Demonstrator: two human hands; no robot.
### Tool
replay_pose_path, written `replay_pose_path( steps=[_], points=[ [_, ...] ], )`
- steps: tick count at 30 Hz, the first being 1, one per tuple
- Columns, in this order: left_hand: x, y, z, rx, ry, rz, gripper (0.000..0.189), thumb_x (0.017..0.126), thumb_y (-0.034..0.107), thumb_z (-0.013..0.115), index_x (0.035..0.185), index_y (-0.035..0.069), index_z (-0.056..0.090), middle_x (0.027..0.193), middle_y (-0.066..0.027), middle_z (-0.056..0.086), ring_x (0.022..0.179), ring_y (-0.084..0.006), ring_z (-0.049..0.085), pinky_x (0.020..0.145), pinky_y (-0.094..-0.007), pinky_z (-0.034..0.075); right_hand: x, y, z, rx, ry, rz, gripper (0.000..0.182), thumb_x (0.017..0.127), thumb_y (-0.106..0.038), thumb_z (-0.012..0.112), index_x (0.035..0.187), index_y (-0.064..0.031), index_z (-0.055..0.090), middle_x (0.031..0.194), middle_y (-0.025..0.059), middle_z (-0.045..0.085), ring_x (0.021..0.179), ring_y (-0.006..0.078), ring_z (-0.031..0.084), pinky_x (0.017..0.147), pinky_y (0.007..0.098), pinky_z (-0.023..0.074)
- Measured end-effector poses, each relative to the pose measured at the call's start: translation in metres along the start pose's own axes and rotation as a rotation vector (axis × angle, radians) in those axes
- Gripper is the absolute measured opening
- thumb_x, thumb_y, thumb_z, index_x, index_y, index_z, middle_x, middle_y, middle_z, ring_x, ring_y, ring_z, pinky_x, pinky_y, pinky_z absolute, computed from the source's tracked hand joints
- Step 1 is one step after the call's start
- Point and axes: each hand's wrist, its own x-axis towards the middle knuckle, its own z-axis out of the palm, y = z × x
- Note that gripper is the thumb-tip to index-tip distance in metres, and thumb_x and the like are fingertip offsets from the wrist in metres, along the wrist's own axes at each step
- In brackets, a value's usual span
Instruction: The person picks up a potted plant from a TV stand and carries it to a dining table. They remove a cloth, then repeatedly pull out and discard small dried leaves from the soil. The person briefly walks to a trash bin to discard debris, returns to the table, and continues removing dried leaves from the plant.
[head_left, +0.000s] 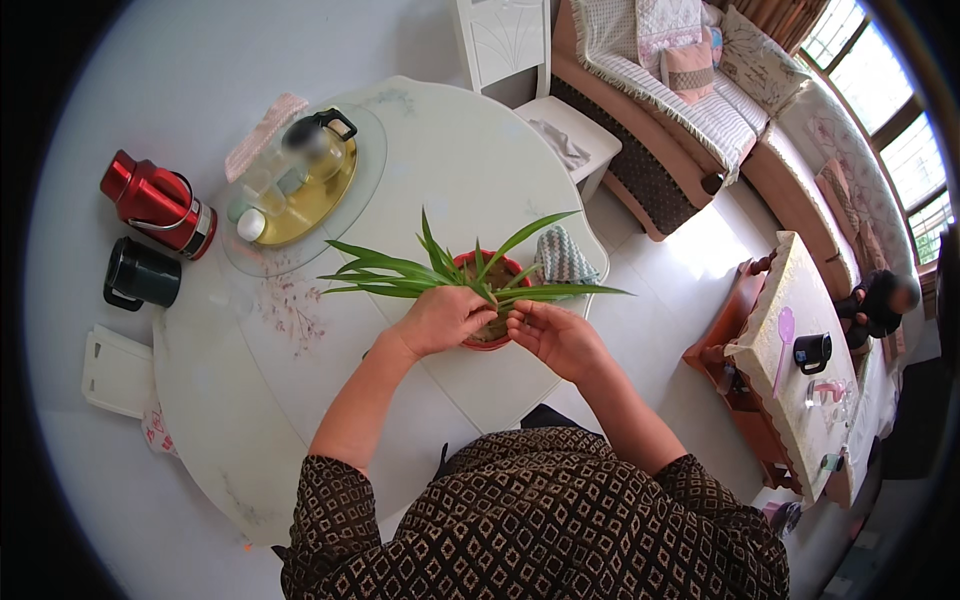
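A potted plant with long green strap leaves stands near the right edge of the table, its leaves spreading to both sides. Its round red pot holds brown soil. My left hand reaches over the pot's left side, thumb and fingers pinched at the base of the leaves; the exact grip is partly hidden. Palm turned up, my right hand is at the pot's right side. Its fingers are loosely curled and apart beside the leaf bases, with nothing visible in them. A folded grey-and-white patterned cloth lies just behind the leaves.
The pale table bears a gold tray with a glass pot and cups. At left stand a red vacuum flask and a dark jug. A white chair adjoins the table; a cloth-covered side table is at right, near another person.
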Motion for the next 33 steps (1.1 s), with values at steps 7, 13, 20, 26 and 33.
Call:
replay_pose_path(
  steps=[7, 13, 20, 26, 33],
  points=[
    [-0.009, -0.015, 0.026, 0.228, -0.015, 0.045, 0.014, 0.073, 0.009, 0.057, 0.086, 0.007, 0.062, 0.079, -0.0119, 0.061, 0.073, -0.0288, 0.059, 0.065, -0.0385, 0.047, -0.001, -0.001, -0.002, 0.001, 0.009, -0.023, 0.023, 0.089, -0.010, 0.045, 0.104, 0.0063, 0.051, 0.098, 0.0145, 0.057, 0.088, 0.0234, 0.058, 0.082, 0.0321, 0.0496],
    [-0.005, -0.007, 0.039, 0.370, 0.004, -0.007, 0.014, 0.072, 0.009, 0.057, 0.085, 0.006, 0.062, 0.090, -0.0173, 0.057, 0.085, -0.0330, 0.056, 0.069, -0.0407, 0.047, -0.004, -0.001, -0.002, -0.018, 0.058, -0.027, 0.023, 0.088, -0.008, 0.047, 0.106, 0.0066, 0.050, 0.100, 0.0155, 0.058, 0.089, 0.0238, 0.059, 0.081, 0.0318, 0.0503],
    [0.005, 0.002, 0.037, 0.632, 0.247, 0.242, 0.013, 0.069, 0.007, 0.056, 0.079, 0.000, 0.059, 0.094, -0.0200, 0.056, 0.092, -0.0338, 0.053, 0.074, -0.0423, 0.046, -0.006, -0.003, -0.006, 0.003, 0.009, 0.000, 0.023, 0.088, -0.007, 0.047, 0.106, 0.0066, 0.050, 0.100, 0.0163, 0.058, 0.088, 0.0239, 0.060, 0.081, 0.0325, 0.0509],
    [0.008, -0.002, 0.046, 0.521, -0.160, 0.029, 0.011, 0.071, 0.006, 0.052, 0.078, 0.000, 0.058, 0.084, -0.0184, 0.058, 0.084, -0.0330, 0.056, 0.072, -0.0426, 0.045, -0.006, 0.000, -0.010, 0.012, -0.024, -0.016, 0.023, 0.090, -0.010, 0.044, 0.103, 0.0071, 0.051, 0.096, 0.0166, 0.059, 0.086, 0.0232, 0.060, 0.082, 0.0320, 0.0505],
    [0.010, -0.020, 0.058, 0.475, -0.017, 0.156, 0.006, 0.072, 0.005, 0.052, 0.074, 0.002, 0.057, 0.074, -0.0135, 0.062, 0.067, -0.0283, 0.062, 0.058, -0.0374, 0.050, -0.007, 0.001, -0.011, 0.026, -0.045, -0.004, 0.023, 0.090, -0.012, 0.045, 0.103, 0.0055, 0.052, 0.096, 0.0144, 0.059, 0.086, 0.0218, 0.060, 0.081, 0.0310, 0.0508]
  ],
)
